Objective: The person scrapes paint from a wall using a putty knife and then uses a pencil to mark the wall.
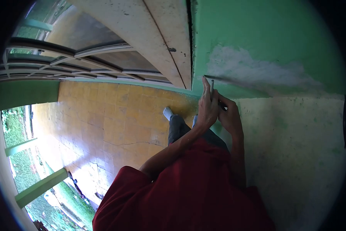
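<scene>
My left hand (208,111) is raised against the green wall beside the window frame, its fingers stretched out. Its fingertip reaches the wall near the lower left end of a whitish bare patch (254,69). Close against it on the right, my right hand (230,117) has its fingers curled. A thin grey rod-like tool (212,85) sticks up between the hands and seems to be held in my right hand. A small dark part (222,107) shows by the right thumb; the rest of the tool is hidden by the fingers.
A worn cream window frame (169,42) with a paned lattice (92,63) stands left of the green wall (265,27). Below the wall's green part is a pale, stained surface (296,146). Yellow tiles (103,111) cover the floor around my foot (168,113). Green posts (42,187) border grass outside.
</scene>
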A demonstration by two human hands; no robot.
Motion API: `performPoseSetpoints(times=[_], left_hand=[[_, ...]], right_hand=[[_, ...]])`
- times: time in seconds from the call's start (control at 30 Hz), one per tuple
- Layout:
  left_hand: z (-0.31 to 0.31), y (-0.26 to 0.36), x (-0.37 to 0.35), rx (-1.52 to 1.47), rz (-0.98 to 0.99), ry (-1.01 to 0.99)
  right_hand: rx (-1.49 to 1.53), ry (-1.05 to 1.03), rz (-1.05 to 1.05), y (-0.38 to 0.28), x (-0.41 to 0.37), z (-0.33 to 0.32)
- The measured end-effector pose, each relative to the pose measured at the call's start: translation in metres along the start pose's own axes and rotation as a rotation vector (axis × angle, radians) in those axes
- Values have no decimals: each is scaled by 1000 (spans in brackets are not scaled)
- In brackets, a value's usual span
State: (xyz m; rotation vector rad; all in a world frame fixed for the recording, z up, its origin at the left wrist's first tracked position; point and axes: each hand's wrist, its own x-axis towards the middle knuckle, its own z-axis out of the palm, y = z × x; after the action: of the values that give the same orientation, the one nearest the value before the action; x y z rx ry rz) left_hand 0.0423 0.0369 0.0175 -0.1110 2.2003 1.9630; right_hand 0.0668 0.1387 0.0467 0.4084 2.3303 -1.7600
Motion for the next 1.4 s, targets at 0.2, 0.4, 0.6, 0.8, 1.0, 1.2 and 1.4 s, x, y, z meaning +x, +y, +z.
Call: performPoseSetpoints(times=[0.2, 0.4, 0.6, 0.8, 1.0, 1.2, 1.4], left_hand=[[-2, -13, 4, 64, 1, 9], [-5, -4, 3, 82, 11, -11], [-3, 4, -1, -53, 11, -17], [-5, -7, 4, -11, -7, 97], [-31, -5, 5, 63, -12, -86], [-12, -14, 3, -3, 118, -7], [-30, -1, 3, -9, -78, -31]], right_hand=[[-18, -24, -116, 4, 3, 4], [-101, -17, -5, -1, -3, 3], [-59, -7, 10, -3, 0, 4], [-32, 26, -55, -5, 0, 17], [-90, 21, -56, 3, -6, 24], [-64, 46, -6, -1, 1, 13], [-82, -50, -3, 0, 9, 28]])
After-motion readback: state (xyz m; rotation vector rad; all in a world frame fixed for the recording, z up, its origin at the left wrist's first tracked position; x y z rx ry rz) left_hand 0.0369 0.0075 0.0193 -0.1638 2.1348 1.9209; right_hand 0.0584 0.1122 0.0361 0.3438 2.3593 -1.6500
